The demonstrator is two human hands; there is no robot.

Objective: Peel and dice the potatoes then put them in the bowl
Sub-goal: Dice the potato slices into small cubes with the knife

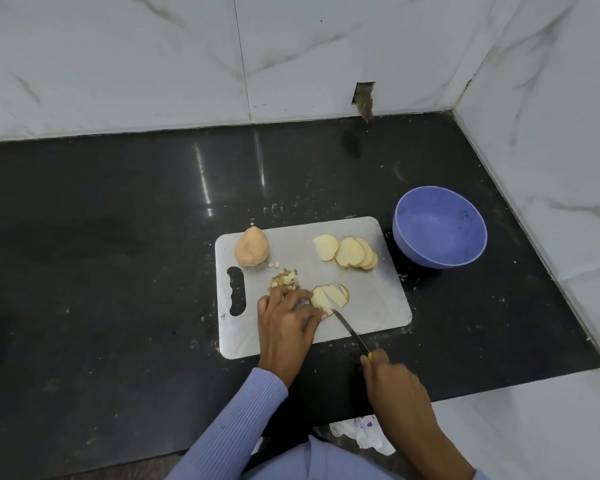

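Both hands are working: left hand [284, 317] fingers [314, 315] pressing flat on potato slices [329, 296], right hand [392, 379] gripping the knife [349, 329]; bowl [439, 227] sitting far right.

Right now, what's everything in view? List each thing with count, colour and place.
board: one, grey, on the counter, centre.
whole potato: one, tan, board's far left corner.
slices: one fanned stack, pale yellow, board's far right.
dice: small pile, pale with skin bits, beside the left hand.
cut slices: a few, pale, under the blade.
knife: one, steel blade, yellow at handle.
bowl: one, blue-purple, right of board, empty.
counter: black.
left hand: steadies the cut slices.
right hand: grips the knife.
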